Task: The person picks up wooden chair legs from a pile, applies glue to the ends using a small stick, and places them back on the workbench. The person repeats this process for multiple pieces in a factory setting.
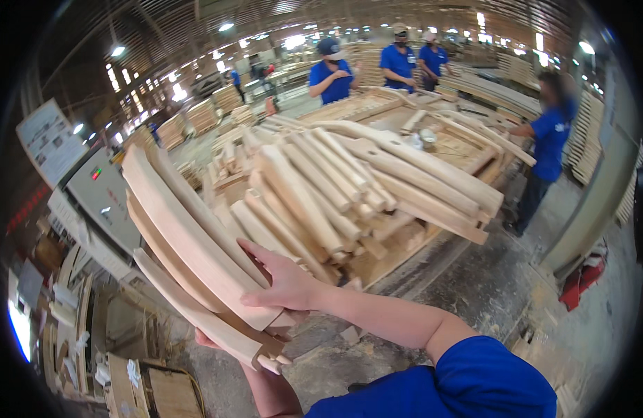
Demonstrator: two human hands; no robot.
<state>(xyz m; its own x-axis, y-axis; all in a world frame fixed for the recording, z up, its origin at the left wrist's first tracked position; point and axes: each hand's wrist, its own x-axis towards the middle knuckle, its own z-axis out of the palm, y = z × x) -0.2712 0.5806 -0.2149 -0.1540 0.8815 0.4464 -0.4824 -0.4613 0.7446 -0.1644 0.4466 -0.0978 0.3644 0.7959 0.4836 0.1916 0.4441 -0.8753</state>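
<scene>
A bundle of several long, curved pale wooden pieces (189, 237) slants up and left in front of me, held in both hands. My right hand (286, 279) is closed round its near end, the thumb lying on one broad piece and the fingers over its far side. My left hand (206, 339) supports the bundle from below; the wood hides most of it, and only a bit of the fingers shows. Round tenons stick out of the lowest piece's near end. Just beyond lies a big pile of similar curved wooden parts (300, 188) on a wooden table.
A grey control cabinet (105, 202) stands to the left, with a board above it. A person in a blue shirt (554, 139) is at the table's right end; three others stand behind it. A grey post (593, 188) and a red object (584, 279) are at right. Wood scraps litter the floor.
</scene>
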